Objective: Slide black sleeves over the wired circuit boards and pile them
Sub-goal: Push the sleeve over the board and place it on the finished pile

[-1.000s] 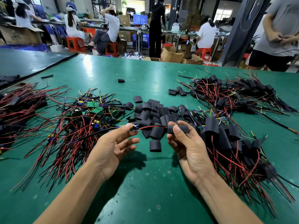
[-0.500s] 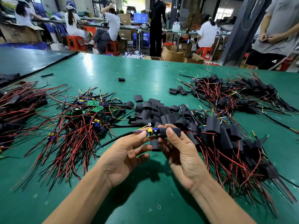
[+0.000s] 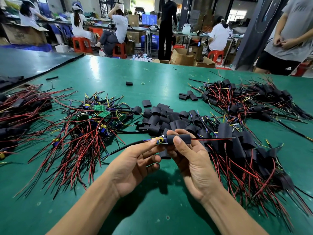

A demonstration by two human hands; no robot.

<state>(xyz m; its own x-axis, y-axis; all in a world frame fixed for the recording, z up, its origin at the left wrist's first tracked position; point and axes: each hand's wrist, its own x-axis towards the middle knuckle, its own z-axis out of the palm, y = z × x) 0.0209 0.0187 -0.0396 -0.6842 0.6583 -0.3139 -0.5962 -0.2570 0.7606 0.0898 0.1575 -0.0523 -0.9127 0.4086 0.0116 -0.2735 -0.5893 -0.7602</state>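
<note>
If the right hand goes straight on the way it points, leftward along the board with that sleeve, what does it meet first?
Most likely the left hand, whose fingertips pinch the board at its bare end just left of the sleeve. Both hands hold that board, so depth matches.

On the green table mat (image 3: 118,73), loose black tube sleeves (image 3: 162,117) lie heaped in the middle, bare green wired circuit boards (image 3: 94,122) to their left, black-sleeved wired boards (image 3: 245,150) piled to their right. Before the heap, the left hand (image 3: 135,165) and right hand (image 3: 191,160) hold one half-sleeved board (image 3: 184,139).
</note>
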